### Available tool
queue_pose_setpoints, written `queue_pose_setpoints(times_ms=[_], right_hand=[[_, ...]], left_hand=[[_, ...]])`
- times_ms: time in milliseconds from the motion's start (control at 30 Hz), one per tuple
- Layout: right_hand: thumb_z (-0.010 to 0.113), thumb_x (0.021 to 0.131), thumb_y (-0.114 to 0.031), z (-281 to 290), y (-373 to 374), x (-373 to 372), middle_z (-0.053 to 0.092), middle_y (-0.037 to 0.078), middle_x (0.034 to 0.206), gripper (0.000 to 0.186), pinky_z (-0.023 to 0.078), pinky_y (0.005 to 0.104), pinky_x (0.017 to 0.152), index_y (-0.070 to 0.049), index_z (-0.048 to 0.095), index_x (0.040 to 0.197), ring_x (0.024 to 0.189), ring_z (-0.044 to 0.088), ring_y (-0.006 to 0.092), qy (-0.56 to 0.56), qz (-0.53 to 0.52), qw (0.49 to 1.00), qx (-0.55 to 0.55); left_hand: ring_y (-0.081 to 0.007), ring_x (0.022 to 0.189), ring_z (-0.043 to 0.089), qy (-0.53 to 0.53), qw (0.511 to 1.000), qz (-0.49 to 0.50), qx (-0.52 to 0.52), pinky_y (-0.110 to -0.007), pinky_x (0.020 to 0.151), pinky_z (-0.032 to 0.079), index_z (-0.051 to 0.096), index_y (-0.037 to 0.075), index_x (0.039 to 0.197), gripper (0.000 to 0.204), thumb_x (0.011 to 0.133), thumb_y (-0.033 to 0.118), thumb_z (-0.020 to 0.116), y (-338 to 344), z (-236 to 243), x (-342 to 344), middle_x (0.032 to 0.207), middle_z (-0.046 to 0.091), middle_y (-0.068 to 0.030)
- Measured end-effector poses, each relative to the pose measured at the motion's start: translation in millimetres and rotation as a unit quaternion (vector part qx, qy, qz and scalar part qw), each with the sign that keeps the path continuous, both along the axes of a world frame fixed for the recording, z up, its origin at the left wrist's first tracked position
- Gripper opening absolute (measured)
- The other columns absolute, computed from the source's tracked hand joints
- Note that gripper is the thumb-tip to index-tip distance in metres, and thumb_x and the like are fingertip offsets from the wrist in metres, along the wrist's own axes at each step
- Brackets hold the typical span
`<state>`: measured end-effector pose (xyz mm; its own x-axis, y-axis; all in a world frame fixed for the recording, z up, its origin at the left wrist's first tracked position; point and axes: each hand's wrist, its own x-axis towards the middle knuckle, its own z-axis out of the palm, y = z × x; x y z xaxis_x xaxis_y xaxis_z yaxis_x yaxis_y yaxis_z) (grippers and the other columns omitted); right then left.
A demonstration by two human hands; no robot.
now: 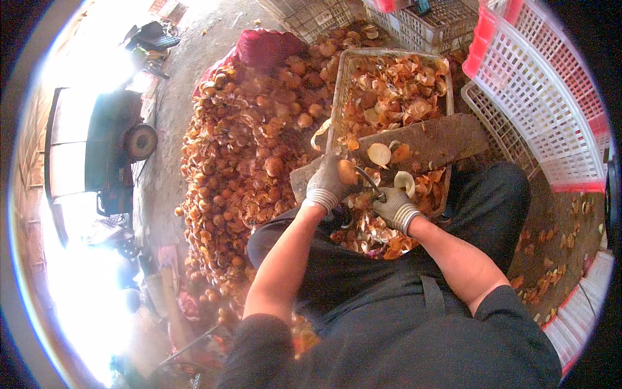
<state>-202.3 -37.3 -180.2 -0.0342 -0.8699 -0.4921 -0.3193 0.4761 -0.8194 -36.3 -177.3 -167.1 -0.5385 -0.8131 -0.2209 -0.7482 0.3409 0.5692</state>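
Note:
In a grey work glove, my left hand (326,183) is closed round a brown-skinned onion (347,172). My right hand (394,207), gloved too, grips a dark curved knife (368,179), its blade close beside that onion. Both hands are just on the near side of a wooden board (453,137) laid across a plastic crate (334,107). On the board rests a pale, peeled-looking onion piece (379,154) with a scrap of orange skin (401,153) at its right. A pale curved piece (405,183) lies just above my right hand. Loose onion skins (408,91) fill the crate.
To the left spreads a large heap of onions (240,155), with a red mesh sack (269,48) at its far end. White and red crates (544,97) stand at the right, more crates (434,29) behind. A wheeled vehicle (103,149) stands far left.

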Motion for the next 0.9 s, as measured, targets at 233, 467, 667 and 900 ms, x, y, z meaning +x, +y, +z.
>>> queue_pose_setpoints(times_ms=[233,467,667,900], right_hand=[[0.060,0.081,-0.031,4,-9,13,0.064,0.025,0.079,0.035,0.048,0.0473,0.068,0.003,0.065,0.088,0.074,0.063,0.0414,0.099,0.010,0.995,-0.029],[0.057,0.083,-0.028,5,-8,3,0.066,0.025,0.088,0.032,0.050,0.0472,0.076,0.000,0.067,0.094,0.084,0.064,0.0408,0.068,0.008,0.997,0.018],[0.058,0.082,-0.031,0,-9,8,0.065,0.024,0.080,0.037,0.048,0.0461,0.069,0.004,0.063,0.091,0.073,0.062,0.0381,0.015,-0.011,1.000,-0.002],[0.056,0.079,-0.032,-29,-12,12,0.064,0.027,0.082,0.036,0.049,0.0466,0.074,0.003,0.067,0.082,0.082,0.063,0.0431,0.075,-0.015,0.997,0.000]], left_hand=[[-0.0226,0.115,0.048,-0.183,0.956,-0.180,-0.140,-0.040,0.102,0.034,0.052,0.016,0.121,0.026,0.101,0.027,0.039,-20,-101,42,0.117,0.059,-0.0016],[-0.0337,0.103,0.057,-0.165,0.982,-0.062,-0.063,-0.046,0.089,0.044,0.047,0.011,0.124,0.037,0.092,0.028,0.053,10,1,-13,0.112,0.060,-0.0144],[-0.0438,0.084,0.065,-0.150,0.983,-0.024,-0.106,-0.050,0.071,0.054,0.045,0.007,0.120,0.049,0.084,0.032,0.064,23,21,-15,0.105,0.060,-0.0250],[-0.0430,0.080,0.065,-0.210,0.970,-0.014,-0.120,-0.050,0.065,0.055,0.044,0.004,0.114,0.053,0.080,0.037,0.068,32,19,-34,0.098,0.058,-0.0246]])
